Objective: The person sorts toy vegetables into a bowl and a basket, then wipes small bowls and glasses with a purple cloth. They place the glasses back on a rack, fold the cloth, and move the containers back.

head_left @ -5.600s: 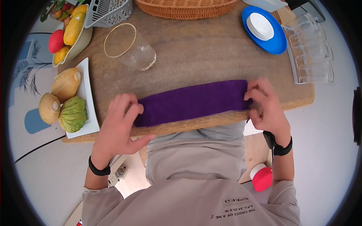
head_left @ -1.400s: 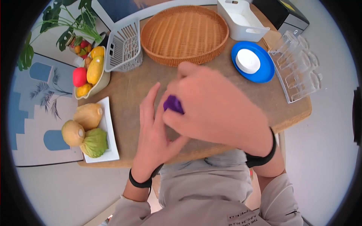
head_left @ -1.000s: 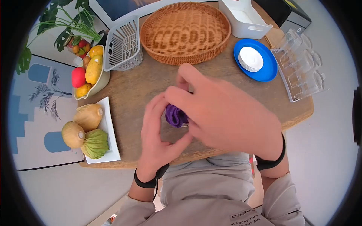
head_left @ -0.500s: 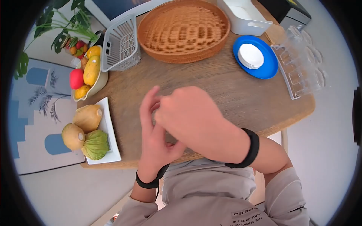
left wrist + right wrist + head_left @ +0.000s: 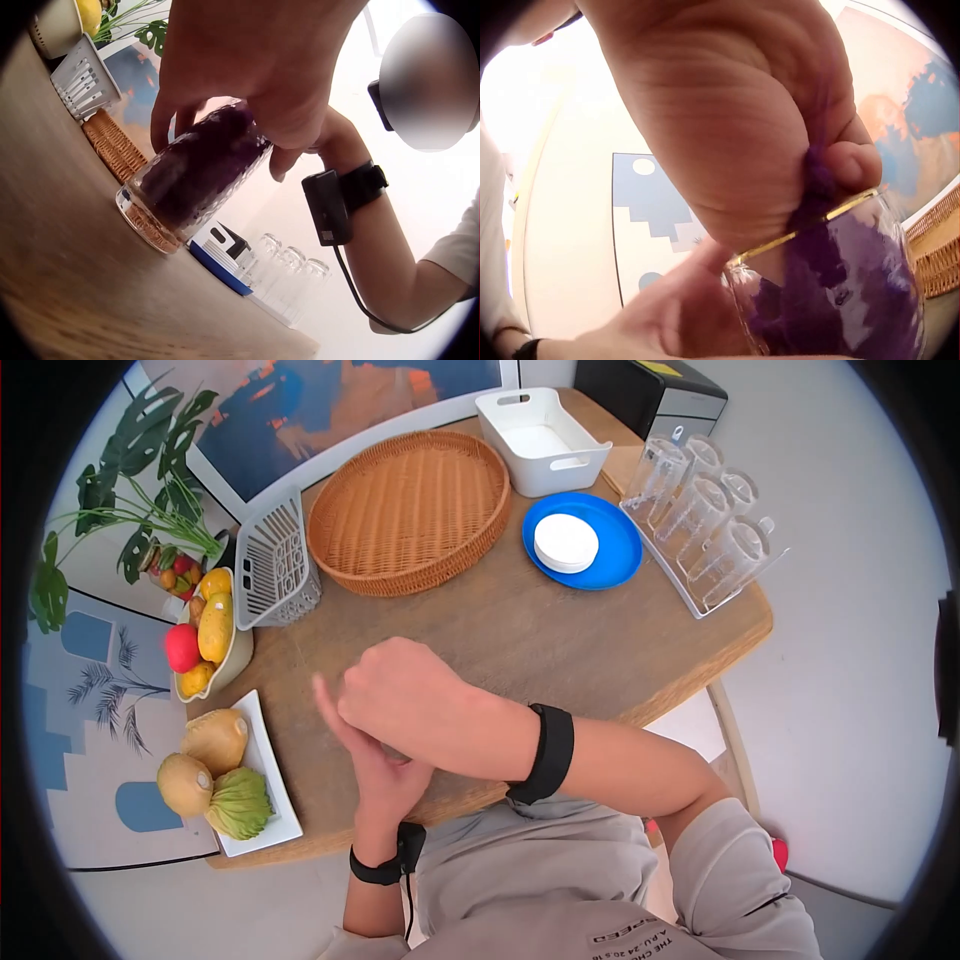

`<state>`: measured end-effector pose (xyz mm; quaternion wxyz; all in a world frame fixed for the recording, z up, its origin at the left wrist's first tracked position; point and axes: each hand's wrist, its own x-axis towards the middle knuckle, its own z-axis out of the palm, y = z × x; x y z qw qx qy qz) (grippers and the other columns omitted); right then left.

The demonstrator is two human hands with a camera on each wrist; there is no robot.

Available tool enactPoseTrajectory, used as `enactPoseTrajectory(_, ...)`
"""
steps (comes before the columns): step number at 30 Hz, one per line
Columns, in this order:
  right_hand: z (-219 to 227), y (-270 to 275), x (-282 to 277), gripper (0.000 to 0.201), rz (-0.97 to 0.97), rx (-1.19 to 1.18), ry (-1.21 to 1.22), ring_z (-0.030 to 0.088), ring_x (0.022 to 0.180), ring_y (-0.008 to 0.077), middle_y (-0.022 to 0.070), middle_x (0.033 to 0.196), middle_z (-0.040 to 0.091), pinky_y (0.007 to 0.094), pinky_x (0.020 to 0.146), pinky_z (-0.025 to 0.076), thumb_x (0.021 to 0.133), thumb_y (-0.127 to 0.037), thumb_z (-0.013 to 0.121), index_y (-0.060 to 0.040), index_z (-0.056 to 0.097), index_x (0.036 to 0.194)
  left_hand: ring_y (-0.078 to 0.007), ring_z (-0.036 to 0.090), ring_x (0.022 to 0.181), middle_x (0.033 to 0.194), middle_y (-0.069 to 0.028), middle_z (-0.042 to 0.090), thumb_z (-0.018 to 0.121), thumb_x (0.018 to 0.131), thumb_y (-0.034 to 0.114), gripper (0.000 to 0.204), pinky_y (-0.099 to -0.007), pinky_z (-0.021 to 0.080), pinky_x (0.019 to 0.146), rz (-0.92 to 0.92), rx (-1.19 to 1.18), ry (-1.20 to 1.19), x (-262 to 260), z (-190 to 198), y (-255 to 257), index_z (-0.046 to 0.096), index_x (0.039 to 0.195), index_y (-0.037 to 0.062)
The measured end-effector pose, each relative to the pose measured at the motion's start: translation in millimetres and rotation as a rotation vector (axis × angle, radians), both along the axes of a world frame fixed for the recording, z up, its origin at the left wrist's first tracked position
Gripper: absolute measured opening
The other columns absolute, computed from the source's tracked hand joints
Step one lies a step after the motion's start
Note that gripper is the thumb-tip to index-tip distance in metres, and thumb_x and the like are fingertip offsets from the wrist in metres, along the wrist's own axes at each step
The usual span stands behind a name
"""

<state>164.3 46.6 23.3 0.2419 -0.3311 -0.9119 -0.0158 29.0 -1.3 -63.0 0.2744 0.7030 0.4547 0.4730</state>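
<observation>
The clear glass (image 5: 196, 180) with a gold rim (image 5: 802, 234) stands tilted in the left wrist view, its base near the tabletop. Inside it is the bunched purple cloth (image 5: 821, 300), part of which rises past the rim. My left hand (image 5: 385, 785) curls round the glass from the side. Above the rim, my right hand (image 5: 727, 112) has curled fingers and grips the upper end of the cloth, with part of the hand inside the mouth of the glass. In the head view, my right hand (image 5: 425, 710) hides the glass and cloth.
A wicker tray (image 5: 410, 515), grey basket (image 5: 275, 565), white bin (image 5: 545, 445) and blue plate (image 5: 610, 550) with white dishes line the back. Glass mugs (image 5: 700, 525) stand in a rack at right. At left are a fruit bowl (image 5: 238, 660) and a white plate (image 5: 275, 780).
The purple cloth was flat on the table, then rolled up between my hands, and is now inside the glass. My right hand has come over my left; the head view has shifted.
</observation>
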Motion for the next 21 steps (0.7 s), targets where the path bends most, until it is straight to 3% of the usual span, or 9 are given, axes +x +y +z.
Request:
enactPoseTrajectory(2, 2, 1, 4, 0.010, 0.040, 0.005, 0.025, 0.070, 0.066, 0.0282, 0.0103, 0.064, 0.066, 0.0381, 0.056, 0.055, 0.067, -0.010, 0.072, -0.0042, 0.072, 0.075, -0.0266, 0.048, 0.134, 0.147, -0.0147, 0.045, 0.081, 0.081, 0.015, 0.079, -0.0409, 0.039, 0.109, 0.022, -0.086, 0.050, -3, -2, -2, 0.038, 0.146, 0.0026)
enactPoseTrajectory(4, 21, 4, 22, 0.012, 0.133, -0.077, 0.007, 0.070, 0.068, 0.0304, 0.0127, 0.067, 0.067, 0.0391, 0.058, 0.055, 0.068, -0.009, 0.072, -0.0025, 0.071, 0.078, -0.0262, 0.049, 0.132, 0.145, -0.0147, 0.048, 0.081, 0.081, 0.013, 0.078, -0.0397, 0.040, 0.108, -0.002, -0.125, 0.046, 0, 4, -2, 0.038, 0.145, 0.0017)
enactPoseTrajectory(7, 47, 5, 45, 0.010, 0.107, 0.055, 0.214, 0.069, 0.072, 0.0333, 0.0162, 0.075, 0.068, 0.0400, 0.060, 0.055, 0.072, -0.008, 0.071, -0.0006, 0.069, 0.080, -0.0268, 0.053, 0.128, 0.137, -0.0138, 0.054, 0.084, 0.079, 0.010, 0.081, -0.0388, 0.041, 0.107, 0.022, -0.152, -0.076, 12, 16, -4, 0.038, 0.145, 0.0013)
enactPoseTrajectory(11, 90, -5, 99, 0.016, -0.068, 0.094, 0.723, 0.069, 0.073, 0.0223, 0.0126, 0.079, 0.070, 0.0347, 0.065, 0.054, 0.077, -0.005, 0.073, -0.0007, 0.074, 0.092, -0.0286, 0.058, 0.122, 0.130, -0.0161, 0.059, 0.087, 0.076, 0.011, 0.083, -0.0392, 0.044, 0.104, 0.076, -0.108, 0.030, 15, 24, -6, 0.038, 0.142, 0.0014)
enactPoseTrajectory(13, 97, -32, 133, 0.015, -0.404, -0.242, 0.915, 0.065, 0.069, 0.0145, 0.0067, 0.074, 0.066, 0.0296, 0.061, 0.051, 0.082, -0.005, 0.076, -0.0022, 0.073, 0.096, -0.0305, 0.062, 0.118, 0.127, -0.0193, 0.061, 0.088, 0.075, 0.016, 0.083, -0.0397, 0.048, 0.100, 0.086, -0.025, 0.095, 10, 17, -4, 0.039, 0.140, 0.0007)
enactPoseTrajectory(15, 60, -38, 161, 0.019, -0.486, -0.429, 1.058, 0.062, 0.068, 0.0101, 0.0024, 0.072, 0.064, 0.0263, 0.060, 0.048, 0.084, -0.006, 0.077, -0.0027, 0.072, 0.102, -0.0308, 0.062, 0.116, 0.124, -0.0171, 0.062, 0.089, 0.074, 0.013, 0.083, -0.0401, 0.050, 0.097, 0.096, -0.062, 0.115, 7, 26, -4, 0.040, 0.140, 0.0019)
enactPoseTrajectory(17, 18, -56, 180, 0.023, -0.723, -0.550, 0.675, 0.065, 0.076, 0.0108, 0.0043, 0.080, 0.066, 0.0271, 0.064, 0.051, 0.084, -0.005, 0.077, -0.0018, 0.071, 0.106, -0.0281, 0.061, 0.119, 0.127, -0.0145, 0.061, 0.088, 0.073, 0.010, 0.082, -0.0394, 0.051, 0.097, 0.088, -0.136, 0.142, 3, 35, -6, 0.042, 0.140, 0.0037)
enactPoseTrajectory(19, -59, -75, 191, 0.025, -0.528, -0.539, 0.821, 0.065, 0.085, 0.0116, 0.0077, 0.091, 0.068, 0.0272, 0.072, 0.053, 0.086, -0.006, 0.076, -0.0018, 0.069, 0.109, -0.0274, 0.063, 0.115, 0.126, -0.0142, 0.062, 0.088, 0.074, 0.009, 0.077, -0.0374, 0.052, 0.093, 0.096, -0.148, 0.037, -3, 26, -3, 0.044, 0.137, 0.0047)
enactPoseTrajectory(21, -77, -107, 188, 0.027, -0.643, -0.684, 0.874, 0.066, 0.093, 0.0153, 0.0084, 0.105, 0.066, 0.0288, 0.079, 0.055, 0.088, -0.006, 0.074, -0.0018, 0.067, 0.114, -0.0267, 0.064, 0.112, 0.125, -0.0145, 0.062, 0.085, 0.077, 0.007, 0.069, -0.0367, 0.055, 0.091, 0.051, -0.217, -0.157, -5, 20, 6, 0.045, 0.133, 0.0054)
